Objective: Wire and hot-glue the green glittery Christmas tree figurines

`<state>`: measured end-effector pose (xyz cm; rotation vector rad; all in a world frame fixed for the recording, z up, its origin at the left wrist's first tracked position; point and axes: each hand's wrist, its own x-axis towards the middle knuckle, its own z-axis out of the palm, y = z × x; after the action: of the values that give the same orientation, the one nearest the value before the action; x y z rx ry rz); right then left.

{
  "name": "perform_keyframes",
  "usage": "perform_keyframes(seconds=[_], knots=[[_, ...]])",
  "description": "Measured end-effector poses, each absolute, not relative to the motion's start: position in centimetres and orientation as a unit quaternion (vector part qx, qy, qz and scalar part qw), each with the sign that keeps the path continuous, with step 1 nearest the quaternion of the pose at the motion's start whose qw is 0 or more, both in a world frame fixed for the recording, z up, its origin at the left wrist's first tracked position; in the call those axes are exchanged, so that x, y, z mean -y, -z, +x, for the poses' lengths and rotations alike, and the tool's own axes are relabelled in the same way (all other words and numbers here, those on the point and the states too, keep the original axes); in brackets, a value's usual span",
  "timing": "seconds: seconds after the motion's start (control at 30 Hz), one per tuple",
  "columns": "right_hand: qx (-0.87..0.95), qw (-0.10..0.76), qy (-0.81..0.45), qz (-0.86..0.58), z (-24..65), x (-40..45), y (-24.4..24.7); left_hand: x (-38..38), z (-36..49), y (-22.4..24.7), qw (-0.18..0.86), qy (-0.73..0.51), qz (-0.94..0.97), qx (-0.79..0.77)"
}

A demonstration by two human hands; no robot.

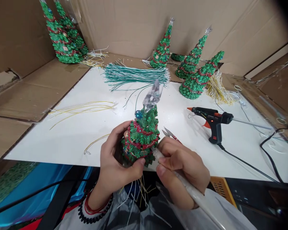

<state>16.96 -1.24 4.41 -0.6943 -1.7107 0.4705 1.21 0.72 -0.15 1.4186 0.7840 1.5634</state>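
My left hand [121, 159] wraps around a small glittery green Christmas tree [144, 137] with red garland and a clear star on top. The tree stands nearly upright over the table's front edge, with white and yellow wires [134, 195] hanging from its underside. My right hand [182, 169] is closed around a long whitish stick-like tool [190, 190]. Its tip meets the tree's lower right side; I cannot make out its exact kind. Just behind my right hand lie red-handled scissors [171, 134], partly covered.
A glue gun [212, 119] with its cord lies at right. A bundle of green wires [136, 75] lies at the back, yellow-white wires [86, 107] at left. Several finished-looking trees [192, 59] stand along the cardboard wall [129, 28]. The white table [69, 137] ends before my lap.
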Motion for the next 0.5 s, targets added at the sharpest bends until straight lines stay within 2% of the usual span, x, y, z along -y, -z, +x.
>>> perform_keyframes(seconds=[0.27,0.5], knots=[[0.707,0.631,-0.141,-0.286,16.2,1.3,-2.7,-0.6,1.0,0.2,0.422,-0.611,0.579,-0.338],[0.697,0.635,-0.149,-0.299,16.0,1.5,-2.4,-0.6,1.0,0.3,0.432,-0.608,0.573,-0.340]])
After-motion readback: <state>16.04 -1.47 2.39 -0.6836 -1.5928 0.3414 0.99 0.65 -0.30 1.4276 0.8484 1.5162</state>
